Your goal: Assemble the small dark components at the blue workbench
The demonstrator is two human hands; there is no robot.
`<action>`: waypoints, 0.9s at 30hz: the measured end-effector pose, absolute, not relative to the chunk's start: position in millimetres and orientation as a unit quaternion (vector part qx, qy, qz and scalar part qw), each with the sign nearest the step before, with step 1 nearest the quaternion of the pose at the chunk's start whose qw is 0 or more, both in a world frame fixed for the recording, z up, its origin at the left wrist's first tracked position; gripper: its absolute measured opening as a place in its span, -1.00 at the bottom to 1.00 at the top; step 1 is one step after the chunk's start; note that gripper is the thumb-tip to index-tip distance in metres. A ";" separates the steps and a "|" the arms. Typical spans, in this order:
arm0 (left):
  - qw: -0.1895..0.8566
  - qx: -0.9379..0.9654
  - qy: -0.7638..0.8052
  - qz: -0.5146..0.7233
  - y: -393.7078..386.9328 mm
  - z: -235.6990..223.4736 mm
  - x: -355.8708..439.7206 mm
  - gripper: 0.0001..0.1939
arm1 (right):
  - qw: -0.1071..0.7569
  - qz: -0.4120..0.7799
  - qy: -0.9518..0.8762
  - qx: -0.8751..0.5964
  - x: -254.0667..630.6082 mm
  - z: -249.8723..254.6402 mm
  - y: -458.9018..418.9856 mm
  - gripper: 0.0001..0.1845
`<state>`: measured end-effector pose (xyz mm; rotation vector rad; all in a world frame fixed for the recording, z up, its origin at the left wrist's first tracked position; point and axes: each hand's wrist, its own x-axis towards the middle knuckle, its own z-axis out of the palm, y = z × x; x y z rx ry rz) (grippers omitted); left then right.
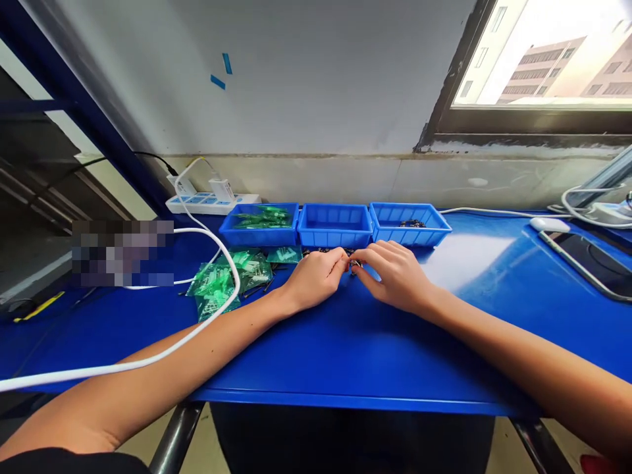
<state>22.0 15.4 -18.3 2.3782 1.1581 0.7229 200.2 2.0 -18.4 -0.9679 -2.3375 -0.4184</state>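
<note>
My left hand is closed in a pinch above the table, its fingertips turned toward my right hand; what they hold is hidden. My right hand curves in from the other side, thumb and forefinger around a small shiny metal part. The fingertips of both hands almost meet at this part, which is too small to name more exactly. Just behind the hands, a row of small dark pieces lies on the blue table, partly covered by my fingers.
Three blue bins stand behind: the left bin holds green packets, the middle bin shows its floor, the right bin has small dark parts. Green bags lie left. A white cable crosses my left forearm. A phone lies right.
</note>
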 end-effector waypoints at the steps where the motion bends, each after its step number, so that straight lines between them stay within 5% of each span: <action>1: 0.197 0.855 0.410 0.251 15.1 -18.1 21.6 -0.72 | 0.287 -0.161 -0.876 -0.352 200.5 -18.7 1.4 -0.78; 27: 0.038 0.913 0.390 0.114 7.8 -13.6 21.3 -0.76 | 0.223 -0.014 -0.901 -0.372 199.8 -22.4 13.2 -0.77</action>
